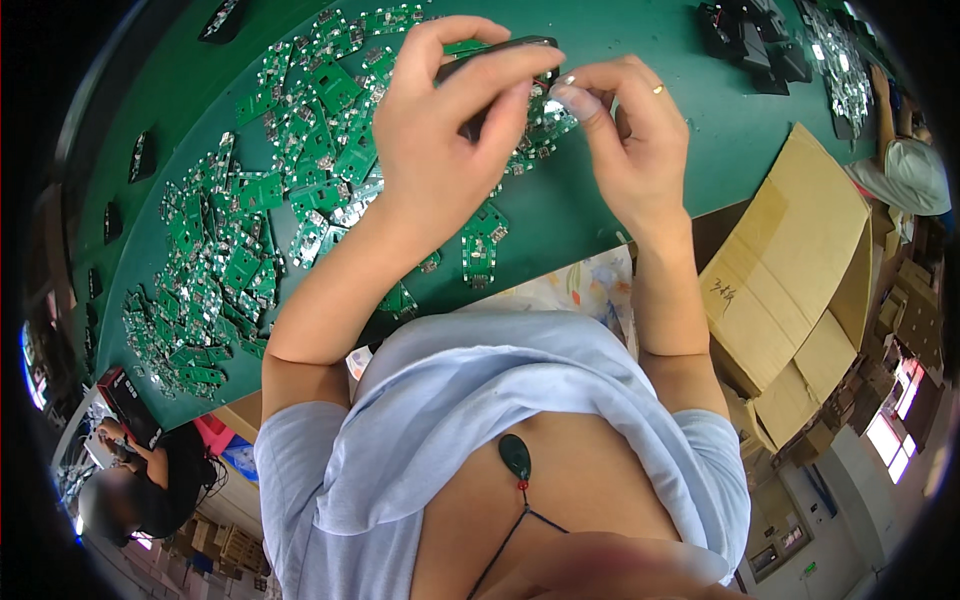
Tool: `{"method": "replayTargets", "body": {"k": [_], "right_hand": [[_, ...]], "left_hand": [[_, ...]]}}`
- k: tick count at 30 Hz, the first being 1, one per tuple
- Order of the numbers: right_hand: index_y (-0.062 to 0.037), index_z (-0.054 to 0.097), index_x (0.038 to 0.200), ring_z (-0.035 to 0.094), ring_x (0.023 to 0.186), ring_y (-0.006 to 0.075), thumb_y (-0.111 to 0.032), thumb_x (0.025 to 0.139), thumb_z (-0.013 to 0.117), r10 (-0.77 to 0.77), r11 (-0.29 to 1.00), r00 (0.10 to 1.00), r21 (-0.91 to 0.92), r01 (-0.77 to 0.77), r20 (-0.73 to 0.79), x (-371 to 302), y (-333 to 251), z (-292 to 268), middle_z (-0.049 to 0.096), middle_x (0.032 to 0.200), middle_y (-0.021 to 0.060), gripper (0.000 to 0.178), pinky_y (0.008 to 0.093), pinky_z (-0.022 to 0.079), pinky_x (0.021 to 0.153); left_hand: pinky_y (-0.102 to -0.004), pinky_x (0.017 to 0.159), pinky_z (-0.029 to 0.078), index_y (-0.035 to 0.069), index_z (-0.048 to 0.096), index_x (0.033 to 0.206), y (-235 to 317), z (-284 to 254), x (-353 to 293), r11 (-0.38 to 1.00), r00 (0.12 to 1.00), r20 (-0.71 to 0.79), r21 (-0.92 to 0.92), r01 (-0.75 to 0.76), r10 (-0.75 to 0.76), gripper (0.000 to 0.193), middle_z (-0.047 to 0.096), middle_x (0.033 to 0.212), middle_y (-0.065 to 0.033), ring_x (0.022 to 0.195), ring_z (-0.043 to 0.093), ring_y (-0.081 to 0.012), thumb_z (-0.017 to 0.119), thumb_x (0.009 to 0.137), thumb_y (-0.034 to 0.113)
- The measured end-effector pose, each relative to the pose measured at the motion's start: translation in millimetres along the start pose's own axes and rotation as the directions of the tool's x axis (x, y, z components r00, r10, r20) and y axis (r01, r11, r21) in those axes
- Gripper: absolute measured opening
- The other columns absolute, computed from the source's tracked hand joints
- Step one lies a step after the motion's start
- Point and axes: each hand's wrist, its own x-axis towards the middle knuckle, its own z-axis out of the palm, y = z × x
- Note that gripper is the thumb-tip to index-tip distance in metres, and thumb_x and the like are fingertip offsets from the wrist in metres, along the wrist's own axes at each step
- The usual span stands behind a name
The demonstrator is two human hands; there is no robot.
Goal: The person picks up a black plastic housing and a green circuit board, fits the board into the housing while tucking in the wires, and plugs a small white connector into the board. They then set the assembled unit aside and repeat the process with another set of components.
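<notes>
My left hand (430, 140) is wrapped round a black plastic casing (538, 42), holding it above the green table; its fingers cover most of the casing. Close against the casing's right end, my right hand (640, 140) has thumb and forefinger pinched together. Whatever small piece is between those fingertips is too small to make out. Beneath and left of my hands lie many loose green circuit boards (335, 88), heaped over one another. One single board (482, 245) lies apart, near the table's front edge below my left wrist.
An open cardboard box (790, 260) stands right of my right forearm, against the table edge. Black casings (755, 45) and a pile of metallic parts (840, 75) sit at the far right. More black pieces (142, 157) line the left side. Other people are at both sides.
</notes>
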Motion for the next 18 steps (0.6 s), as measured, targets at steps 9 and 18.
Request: {"method": "replayTargets", "body": {"k": [9,18], "right_hand": [[-0.0030,0.061,0.083,0.055,0.068,0.0177,-0.004,0.075,0.068,-0.078,0.994,0.947,-0.052,0.099,0.313,26,-20,-31,0.057,0.074,0.0056,0.011,0.0272,0.041,0.056],[-0.0026,0.065,0.088,0.054,0.070,0.0108,-0.005,0.077,0.069,-0.019,0.979,0.986,0.203,-0.016,0.166,19,-20,-19,0.060,0.081,0.0034,0.011,0.0219,0.038,0.055]], "left_hand": [[-0.0295,0.064,0.048,0.008,0.070,0.086,-26,41,36,0.495,0.429,-0.704,-0.125,-0.860,0.567,0.022,0.056,0.099,-0.0141,0.076,0.058,-0.0224,0.071,0.067,-0.004],[-0.0209,0.061,0.044,0.006,0.065,0.086,3,-10,6,0.895,0.956,0.126,-0.336,0.293,-0.266,0.008,0.058,0.089,-0.0003,0.074,0.053,-0.0074,0.069,0.080,0.009]]}}
